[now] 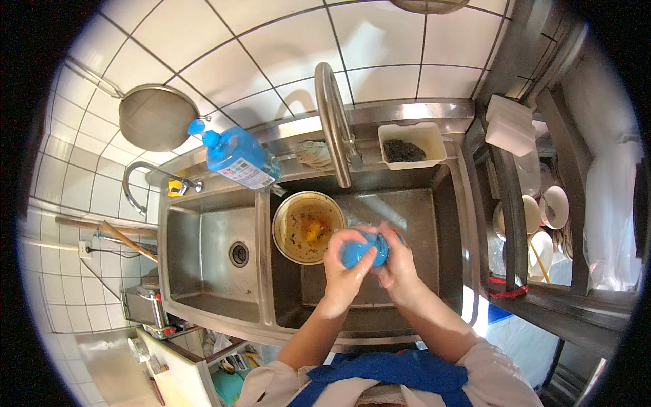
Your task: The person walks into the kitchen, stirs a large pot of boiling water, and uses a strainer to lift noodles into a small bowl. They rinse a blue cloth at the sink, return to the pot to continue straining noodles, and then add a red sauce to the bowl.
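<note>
My left hand (342, 274) and my right hand (399, 262) are both closed around a wet, glossy blue item (362, 251), perhaps a cloth or a small bowl; its exact kind cannot be told. They hold it over the right basin (386, 285) of a stainless steel double sink. Beside my left hand a round metal bowl (278, 239) contains murky liquid with food scraps. A curved steel faucet (333, 122) reaches over the basin, beyond my hands.
A blue pump bottle (236, 157) leans behind the divider. A white tub (437, 145) with a dark scouring pad (403, 151), a crumpled cloth (314, 154) and a second faucet (133, 185) line the back. A strainer (158, 118) hangs left; bowls (554, 206) sit on the right rack.
</note>
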`<control>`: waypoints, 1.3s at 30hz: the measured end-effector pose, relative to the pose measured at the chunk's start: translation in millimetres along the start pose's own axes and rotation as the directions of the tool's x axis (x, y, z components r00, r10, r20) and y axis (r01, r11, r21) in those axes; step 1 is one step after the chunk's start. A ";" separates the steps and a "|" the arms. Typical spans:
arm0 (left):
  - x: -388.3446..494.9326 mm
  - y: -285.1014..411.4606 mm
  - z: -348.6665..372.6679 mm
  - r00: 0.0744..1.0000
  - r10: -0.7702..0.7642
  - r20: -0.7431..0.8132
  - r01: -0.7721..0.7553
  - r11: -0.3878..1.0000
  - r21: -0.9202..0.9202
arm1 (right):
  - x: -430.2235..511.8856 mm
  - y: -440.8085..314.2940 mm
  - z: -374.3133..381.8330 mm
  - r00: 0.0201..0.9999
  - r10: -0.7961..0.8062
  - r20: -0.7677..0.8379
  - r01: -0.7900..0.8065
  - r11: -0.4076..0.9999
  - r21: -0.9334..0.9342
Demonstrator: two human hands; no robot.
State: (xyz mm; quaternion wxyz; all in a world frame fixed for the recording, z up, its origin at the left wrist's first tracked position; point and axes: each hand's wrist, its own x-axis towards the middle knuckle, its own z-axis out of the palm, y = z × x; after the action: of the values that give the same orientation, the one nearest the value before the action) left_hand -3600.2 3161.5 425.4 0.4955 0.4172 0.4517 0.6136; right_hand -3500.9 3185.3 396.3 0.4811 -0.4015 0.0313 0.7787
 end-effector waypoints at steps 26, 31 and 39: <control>-67.0 -47.5 26.4 0.121 -0.147 0.982 -0.934 0.317 0.163 | 23.7 15.0 -43.6 0.695 0.707 0.136 0.349 -0.166 -0.923; -87.4 -99.9 26.4 0.081 -0.194 0.978 -0.973 0.200 0.120 | 36.1 32.3 -78.3 0.758 0.599 0.257 0.491 -0.266 -0.829; -119.4 -173.7 19.2 0.394 -0.321 0.861 -0.771 0.394 0.500 | 53.1 57.4 -115.6 0.807 0.521 0.280 0.515 -0.387 -0.765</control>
State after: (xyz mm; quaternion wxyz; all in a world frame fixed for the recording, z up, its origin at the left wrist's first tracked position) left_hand -3522.4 3064.2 254.3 0.2345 0.9293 0.2837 0.0313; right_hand -3488.0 3142.8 264.1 -0.1067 -0.3424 -0.7825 0.5091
